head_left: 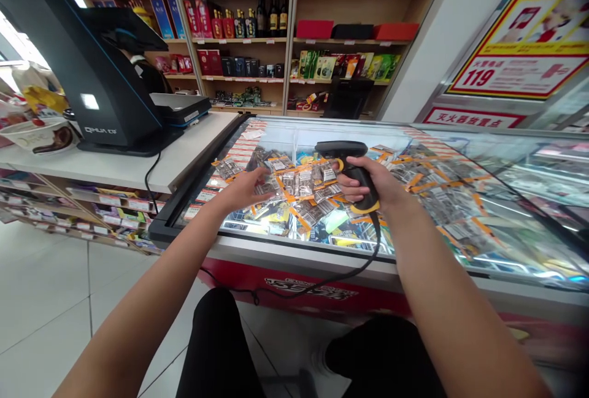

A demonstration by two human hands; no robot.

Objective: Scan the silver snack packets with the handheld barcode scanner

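My right hand (381,178) is wrapped round the grip of a black and yellow barcode scanner (341,148), whose head points left over the packets. A black cable (378,235) hangs from the scanner's base and loops down in front of the freezer. My left hand (246,189) is at the left side of the pile, its thumb and fingers apart around the edge of some packets. Small clear packets (304,182) with orange edges and white labels lie spread on the glass lid between my hands. Whether a left fingertip touches a packet, I cannot tell.
More orange-edged packets (442,192) lie on the freezer's glass top (510,202) at right. A white counter (184,156) at left carries a black checkout terminal (110,91) and a bowl (39,137). Shelves (289,42) of boxes and bottles stand behind.
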